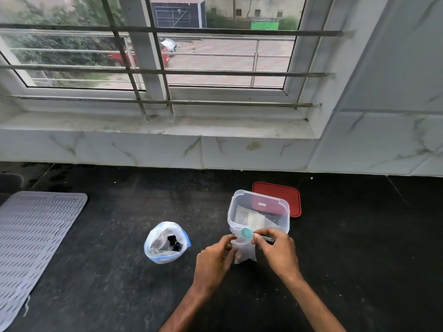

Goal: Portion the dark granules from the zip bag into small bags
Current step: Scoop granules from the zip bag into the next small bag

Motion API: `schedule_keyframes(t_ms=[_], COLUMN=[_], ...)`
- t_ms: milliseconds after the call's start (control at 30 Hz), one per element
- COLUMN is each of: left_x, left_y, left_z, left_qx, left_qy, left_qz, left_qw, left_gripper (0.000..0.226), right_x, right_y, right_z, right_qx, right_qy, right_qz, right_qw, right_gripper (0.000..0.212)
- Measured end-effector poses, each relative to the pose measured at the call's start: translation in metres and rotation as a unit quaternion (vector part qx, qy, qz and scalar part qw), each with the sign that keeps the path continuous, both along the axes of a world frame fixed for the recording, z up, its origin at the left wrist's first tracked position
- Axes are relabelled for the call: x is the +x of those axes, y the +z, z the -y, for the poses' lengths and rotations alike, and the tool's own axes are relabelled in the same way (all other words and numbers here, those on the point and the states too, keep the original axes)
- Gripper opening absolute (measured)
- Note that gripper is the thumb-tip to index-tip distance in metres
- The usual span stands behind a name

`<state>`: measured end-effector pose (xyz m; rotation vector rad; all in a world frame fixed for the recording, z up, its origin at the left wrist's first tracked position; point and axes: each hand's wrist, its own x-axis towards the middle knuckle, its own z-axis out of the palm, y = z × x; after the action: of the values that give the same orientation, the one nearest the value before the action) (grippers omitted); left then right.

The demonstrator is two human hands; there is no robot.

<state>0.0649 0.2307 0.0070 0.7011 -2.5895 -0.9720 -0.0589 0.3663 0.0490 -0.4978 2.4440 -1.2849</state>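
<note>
Both forearms reach in from the lower edge and meet in front of the clear container (260,197) on the dark tabletop (115,283). The left hand (215,257) is curled, its fingers (229,240) pinching the left side of a small bag (245,254) that stands upright on the tabletop just in front of the container. The right hand (278,250) is arched over the bag, its fingers (260,237) closed on the handle of a teal spoon (247,233) whose bowl sits at the bag's mouth. The zip bag (155,245) stands open to the left, well apart from the hands, with the dark granules (174,243) inside it. A red lid (275,190) lies behind the container, and a grey mat (36,226) is at far left
</note>
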Motion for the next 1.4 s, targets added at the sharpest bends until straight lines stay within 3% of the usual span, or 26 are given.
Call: schedule_keyframes(t_ms=[100, 200, 300, 400, 500, 667, 867, 1133, 1300, 1400], left_x=[0.015, 0.040, 0.064, 0.077, 0.080, 0.077, 0.072, 0.069, 0.065, 0.062], left_y=[0.011, 0.015, 0.001, -0.019, -0.034, -0.034, -0.041, -0.067, -0.058, -0.058], left_z=[0.025, 0.070, 0.105, 0.110, 0.100, 0.103, 0.116, 0.124, 0.124, 0.124], left_qx=[0.011, 0.008, -0.016, 0.080, 0.180, 0.204, 0.315, 0.415, 0.460, 0.486], left_qy=[0.129, 0.272, 0.370, 0.418, 0.405, 0.358, 0.347, 0.318, 0.314, 0.293], left_qz=[-0.070, -0.134, -0.069, 0.012, 0.075, 0.171, 0.060, 0.018, -0.037, -0.048], left_qw=[0.989, 0.953, 0.926, 0.905, 0.893, 0.895, 0.882, 0.852, 0.830, 0.822], left_gripper=[0.022, 0.024, 0.052, 0.081, 0.083, 0.049, 0.020, 0.026, 0.029, 0.034], right_x=[0.015, 0.045, 0.074, 0.089, 0.090, 0.082, 0.090, 0.101, 0.107, 0.107], right_y=[0.011, 0.014, -0.003, -0.024, -0.038, -0.050, -0.055, -0.056, -0.059, -0.062], right_z=[0.021, 0.064, 0.113, 0.148, 0.160, 0.162, 0.165, 0.168, 0.170, 0.171], right_qx=[-0.050, -0.046, -0.005, 0.100, 0.186, 0.226, 0.242, 0.224, 0.200, 0.161], right_qy=[0.022, 0.113, 0.198, 0.248, 0.282, 0.288, 0.258, 0.216, 0.177, 0.122], right_qz=[0.024, 0.005, -0.062, -0.170, -0.230, -0.268, -0.234, -0.232, -0.172, -0.084], right_qw=[0.998, 0.992, 0.978, 0.948, 0.913, 0.891, 0.906, 0.921, 0.948, 0.976], right_gripper=[0.007, 0.003, 0.011, 0.015, 0.020, 0.020, 0.021, 0.018, 0.018, 0.015])
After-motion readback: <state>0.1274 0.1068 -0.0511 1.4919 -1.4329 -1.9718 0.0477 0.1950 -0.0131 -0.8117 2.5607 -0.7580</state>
